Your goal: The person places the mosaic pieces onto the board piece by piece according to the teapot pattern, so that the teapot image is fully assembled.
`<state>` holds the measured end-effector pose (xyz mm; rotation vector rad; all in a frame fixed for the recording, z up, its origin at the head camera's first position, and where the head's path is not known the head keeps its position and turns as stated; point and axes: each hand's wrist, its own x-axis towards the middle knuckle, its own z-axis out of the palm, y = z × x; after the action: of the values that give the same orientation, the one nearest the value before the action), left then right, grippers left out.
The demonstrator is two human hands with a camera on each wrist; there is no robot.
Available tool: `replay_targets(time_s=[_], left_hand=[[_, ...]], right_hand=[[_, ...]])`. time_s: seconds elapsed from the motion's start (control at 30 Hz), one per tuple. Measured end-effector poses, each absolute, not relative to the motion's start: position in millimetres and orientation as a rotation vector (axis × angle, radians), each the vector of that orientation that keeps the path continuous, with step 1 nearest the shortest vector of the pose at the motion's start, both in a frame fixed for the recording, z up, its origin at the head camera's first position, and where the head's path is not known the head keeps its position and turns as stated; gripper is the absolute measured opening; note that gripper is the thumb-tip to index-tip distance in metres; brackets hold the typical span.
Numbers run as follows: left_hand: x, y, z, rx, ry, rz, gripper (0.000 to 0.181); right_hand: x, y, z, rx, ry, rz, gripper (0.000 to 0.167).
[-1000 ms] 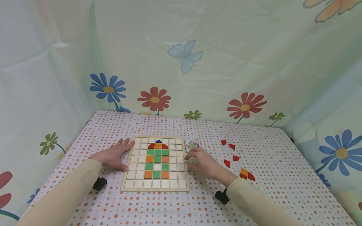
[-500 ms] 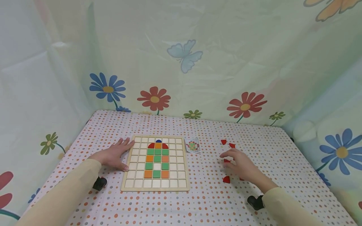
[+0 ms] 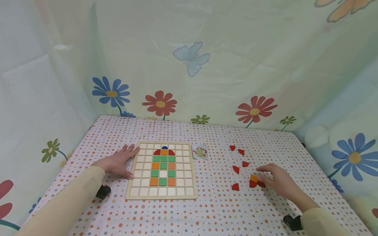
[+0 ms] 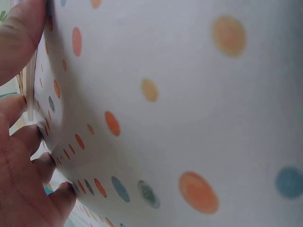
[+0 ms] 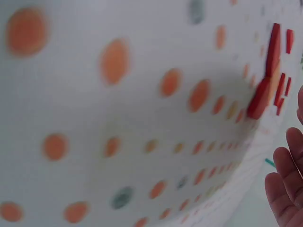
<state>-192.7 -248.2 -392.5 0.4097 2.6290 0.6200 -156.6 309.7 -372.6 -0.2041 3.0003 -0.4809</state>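
The left hand (image 3: pixel 117 161) lies with spread fingers along the left edge of a square wooden grid board (image 3: pixel 130 193), touching its frame. In the left wrist view its thumb (image 4: pixel 19 40) and fingertips reach the cloth and the board's edge. On the board, green, orange, red and blue tiles form a tall figure. The right hand (image 3: pixel 280 183) hovers over the right part of the table, fingers loosely extended, holding nothing visible. Just left of its fingertips lie an orange square tile (image 3: pixel 253 178) and a red quarter-round tile (image 3: pixel 252 184); another red tile (image 3: pixel 261 184) is partly hidden by the thumb.
Several loose red quarter-round tiles (image 3: pixel 236 169) are scattered between the board and the right hand. A small printed pattern card (image 3: pixel 199 152) lies against the board's right edge. Dotted cloth (image 3: pixel 177 216) covers the table, with a flowered curtain (image 3: pixel 206 82) behind it.
The right hand has moved right, from beside the card across the loose red tiles to the orange tile's group. The card is uncovered. The left hand has stayed on the board's edge.
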Motion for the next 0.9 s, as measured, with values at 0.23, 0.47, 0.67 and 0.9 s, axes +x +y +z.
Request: replay_targets(time_s=[0.23,0.47,0.67,0.9], left_hand=[[-193.2,-249.7,-395.2,0.407,2.628,0.64,0.114],[-195.3,-249.7,-396.8,0.415,2.646,0.62,0.114],[-195.7,-250.3,-397.3,0.424,2.649,0.609,0.115],[-195.2,-249.5,-397.1,0.408,2.651,0.606,0.114]], right_hand=[[-161.4,314.7,-379.4,-0.167,2.941,-0.451,0.032],[-163.9,314.1,-381.1,-0.199,2.945,-0.418,0.026],[-164.5,313.3,-381.7,-0.224,2.961,-0.391,0.02],[-166.3,311.4,-383.4,-0.231,2.962,-0.371,0.02]])
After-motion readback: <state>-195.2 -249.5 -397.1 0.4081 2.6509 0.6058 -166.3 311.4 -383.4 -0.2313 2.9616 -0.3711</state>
